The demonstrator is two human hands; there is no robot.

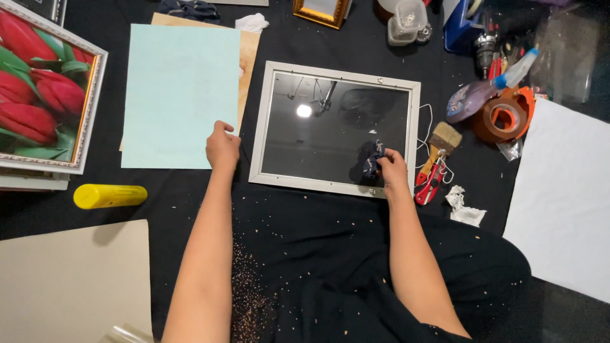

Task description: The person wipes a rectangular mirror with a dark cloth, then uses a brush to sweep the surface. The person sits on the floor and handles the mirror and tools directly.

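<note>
A small dark blue cloth [373,159] is pinched in the person's right hand [392,170] and pressed onto the glass of a white picture frame [335,129], close to the frame's lower right corner. The frame lies flat on the black cloth-covered floor [318,254], right in front of the seated person, and its glass mirrors a ceiling light. The left hand [222,147] is closed on the lower right corner of a pale green sheet [180,95], which lies just left of the frame on top of a brown board [249,54].

To the right of the frame, just beside its edge, lie a paintbrush [442,141] and a red-handled tool [429,181], with a crumpled bit of white paper [462,206] a little lower. Further right sit a tape dispenser with brown tape [506,114] and a spray bottle [483,95] lying on its side, and beyond them a large white sheet [565,197].

On the far left stands a framed picture of red tulips [44,89], and below it a yellow tube [109,195] lies on its side. A beige board [73,279] fills the lower left corner. Fine wood crumbs [251,286] are scattered over the black fabric between the person's arms.
</note>
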